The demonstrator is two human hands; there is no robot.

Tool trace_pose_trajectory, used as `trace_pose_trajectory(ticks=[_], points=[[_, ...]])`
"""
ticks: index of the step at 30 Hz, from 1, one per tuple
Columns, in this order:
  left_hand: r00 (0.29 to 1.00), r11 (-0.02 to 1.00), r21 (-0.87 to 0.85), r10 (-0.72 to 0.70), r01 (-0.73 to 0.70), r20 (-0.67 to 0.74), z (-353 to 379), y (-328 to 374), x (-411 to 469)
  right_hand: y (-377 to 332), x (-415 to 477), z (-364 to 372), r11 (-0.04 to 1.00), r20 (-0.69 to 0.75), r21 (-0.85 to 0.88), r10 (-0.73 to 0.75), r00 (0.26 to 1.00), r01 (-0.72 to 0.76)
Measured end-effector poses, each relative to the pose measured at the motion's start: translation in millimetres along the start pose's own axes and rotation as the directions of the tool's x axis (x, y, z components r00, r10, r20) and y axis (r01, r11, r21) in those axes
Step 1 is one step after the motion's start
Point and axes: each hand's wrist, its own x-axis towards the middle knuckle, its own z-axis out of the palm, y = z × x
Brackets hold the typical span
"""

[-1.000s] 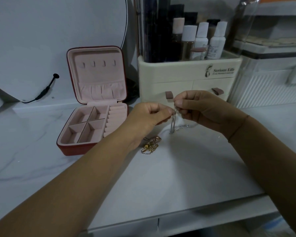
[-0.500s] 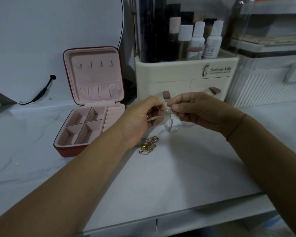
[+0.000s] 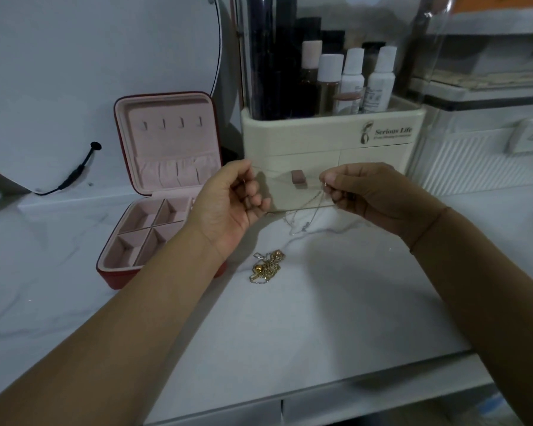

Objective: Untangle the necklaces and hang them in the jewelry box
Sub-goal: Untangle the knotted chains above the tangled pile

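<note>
Left hand (image 3: 228,207) and right hand (image 3: 366,192) fingers pinch the necklace (image 3: 304,217) right of the jewelry box (image 3: 170,149); we should tease its loops apart gently.

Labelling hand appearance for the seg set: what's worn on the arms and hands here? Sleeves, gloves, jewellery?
No gloves on the left hand or the right hand, and no sleeves in view on either forearm. The only item worn is a thin dark band around the right wrist. No watch shows; too blurred to tell if there are rings.
</note>
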Motion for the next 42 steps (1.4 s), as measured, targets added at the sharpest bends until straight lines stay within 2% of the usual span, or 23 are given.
trace_pose_trajectory(ticks=[7,13,18,20,23,26,31,38,42], points=[[0.998,0.989,0.135,0.066,-0.062,-0.025,-1,4,0,-1,5,-6,0.994,-0.231,0.05,-0.079,0.97,0.093],[0.991,0.922,0.367,0.136,-0.121,-0.015,0,0,-3,1,8,-6,0.98,-0.302,0.106,-0.129,0.945,0.167],[0.99,0.762,0.631,0.105,-0.144,0.099,4,-6,-12,-3,5,-6,0.966,-0.206,0.15,-0.179,0.962,0.212],[0.981,0.693,0.696,0.115,-0.191,0.155,6,-12,-15,-6,2,-2,0.968,-0.132,0.127,-0.198,0.971,0.214],[0.977,0.637,0.741,0.144,-0.212,0.156,8,-22,-14,-7,-2,6,0.972,-0.027,0.064,-0.224,0.974,0.225],[0.973,0.647,0.727,0.172,-0.229,0.153,10,-25,-15,-7,-4,12,0.974,0.065,0.095,-0.21,0.976,0.203],[0.963,0.75,0.604,0.205,-0.269,0.175,12,-25,-14,-3,-4,17,0.981,0.166,0.11,-0.177,0.97,0.16],[0.946,0.737,0.593,0.264,-0.324,0.188,11,-27,-12,-2,-5,19,0.988,0.209,0.042,-0.154,0.966,0.149],[0.953,0.728,0.615,0.258,-0.301,0.161,11,-27,-13,-1,-5,21,0.989,0.23,0.022,-0.144,0.962,0.143]])
